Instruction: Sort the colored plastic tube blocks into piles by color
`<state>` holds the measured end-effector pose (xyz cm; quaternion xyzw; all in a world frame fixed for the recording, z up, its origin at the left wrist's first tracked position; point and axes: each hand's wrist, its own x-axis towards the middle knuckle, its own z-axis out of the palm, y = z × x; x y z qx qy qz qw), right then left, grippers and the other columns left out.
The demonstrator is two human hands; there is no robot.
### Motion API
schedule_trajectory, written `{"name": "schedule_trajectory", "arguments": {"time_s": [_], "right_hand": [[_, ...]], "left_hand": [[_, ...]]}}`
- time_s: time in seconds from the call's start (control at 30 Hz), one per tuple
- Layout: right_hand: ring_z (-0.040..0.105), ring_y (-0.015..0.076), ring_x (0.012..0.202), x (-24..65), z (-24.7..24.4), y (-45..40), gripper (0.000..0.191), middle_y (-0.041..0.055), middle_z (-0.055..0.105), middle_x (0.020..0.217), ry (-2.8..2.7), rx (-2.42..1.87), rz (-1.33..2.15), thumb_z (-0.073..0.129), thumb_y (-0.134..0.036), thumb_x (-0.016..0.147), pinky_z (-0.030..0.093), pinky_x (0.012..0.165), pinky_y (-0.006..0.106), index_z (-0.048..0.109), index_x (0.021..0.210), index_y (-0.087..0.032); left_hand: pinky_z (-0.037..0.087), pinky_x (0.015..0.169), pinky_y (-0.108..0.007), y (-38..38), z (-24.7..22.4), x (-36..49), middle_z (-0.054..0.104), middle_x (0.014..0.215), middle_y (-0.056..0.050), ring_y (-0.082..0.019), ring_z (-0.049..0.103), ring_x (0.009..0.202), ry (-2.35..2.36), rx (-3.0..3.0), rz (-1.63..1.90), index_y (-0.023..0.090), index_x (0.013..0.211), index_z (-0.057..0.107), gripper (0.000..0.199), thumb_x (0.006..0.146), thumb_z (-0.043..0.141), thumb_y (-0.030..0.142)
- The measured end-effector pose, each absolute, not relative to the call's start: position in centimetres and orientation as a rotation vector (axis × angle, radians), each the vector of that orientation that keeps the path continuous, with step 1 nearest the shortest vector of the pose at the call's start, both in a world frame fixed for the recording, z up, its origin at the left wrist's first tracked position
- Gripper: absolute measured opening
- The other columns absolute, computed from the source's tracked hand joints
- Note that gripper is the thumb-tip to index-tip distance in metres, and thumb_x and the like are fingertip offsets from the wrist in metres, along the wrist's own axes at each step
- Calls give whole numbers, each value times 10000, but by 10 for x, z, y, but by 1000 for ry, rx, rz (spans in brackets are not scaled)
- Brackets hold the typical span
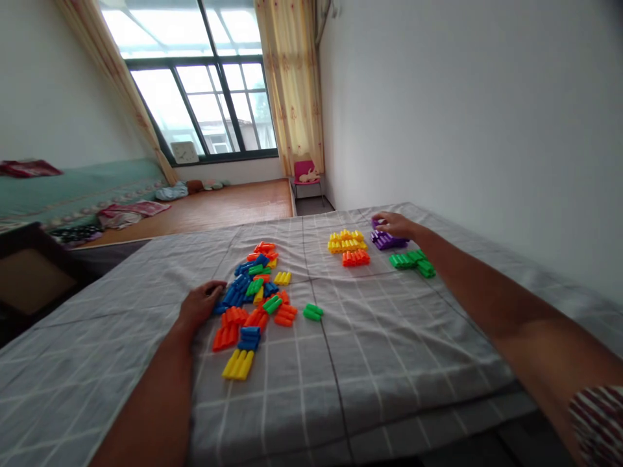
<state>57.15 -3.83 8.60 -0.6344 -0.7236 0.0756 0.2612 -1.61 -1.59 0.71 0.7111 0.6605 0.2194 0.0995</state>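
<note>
My right hand (398, 226) reaches to the far right of the bed. Its fingers pinch a purple plastic piece (374, 222) just above a stack of purple tube-like blocks (388, 240). My left hand (200, 303) rests on the sheet at the left edge of a mixed pile, loosely curled with thumb and forefinger apart, beside blue blocks (238, 290). In that pile lie orange blocks (226, 336), green blocks (254, 287) and yellow blocks (238, 364). Close to the purple stack are grouped yellow blocks (346, 242), orange blocks (355, 258) and green blocks (413, 261).
A grey checked sheet (292, 389) covers the bed under the blocks. One green block (313, 312) lies apart, right of the pile. A white wall (462, 130) runs along the right. Beyond are a wooden platform (233, 204), a pink chair (304, 170) and a window.
</note>
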Motion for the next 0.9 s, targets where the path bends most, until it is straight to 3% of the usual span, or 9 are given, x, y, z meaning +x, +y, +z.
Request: {"name": "schedule_trajectory", "arguments": {"time_s": [0.13, 0.33, 0.53, 0.9], "right_hand": [[644, 209, 959, 644, 64, -19, 430, 121, 648, 1188, -1825, -2065, 241, 599, -144, 752, 509, 832, 292, 629, 1180, -119], [611, 226, 1071, 659, 46, 3, 492, 125, 629, 1238, -1949, -2054, 343, 579, -136, 737, 475, 906, 286, 614, 1227, -107], [630, 235, 1003, 649, 60, 1, 570, 123, 677, 1140, -1921, -2079, 409, 553, -87, 681, 493, 817, 271, 616, 1247, -105], [640, 168, 895, 571, 70, -95, 379, 70, 708, 1024, -1837, -1707, 217, 458, -84, 783, 489, 811, 272, 693, 1074, -144]], "left_hand": [[475, 718, -245, -10, 3, -20, 729, 966, -14, -202, 651, 865, 1947, 2092, 655, 238, 1070, 694, 468, 793, 446, 522], [475, 690, -237, -11, 2, -21, 734, 943, -4, -198, 655, 835, 1952, 2110, 667, 241, 1051, 705, 463, 782, 451, 519], [478, 699, -230, -14, 4, -18, 734, 972, -6, -196, 659, 876, 1950, 2113, 678, 233, 1048, 706, 453, 782, 457, 502], [485, 724, -247, -20, 9, -9, 727, 1022, -16, -206, 654, 933, 2012, 2160, 630, 251, 1065, 703, 372, 840, 457, 416]]}}
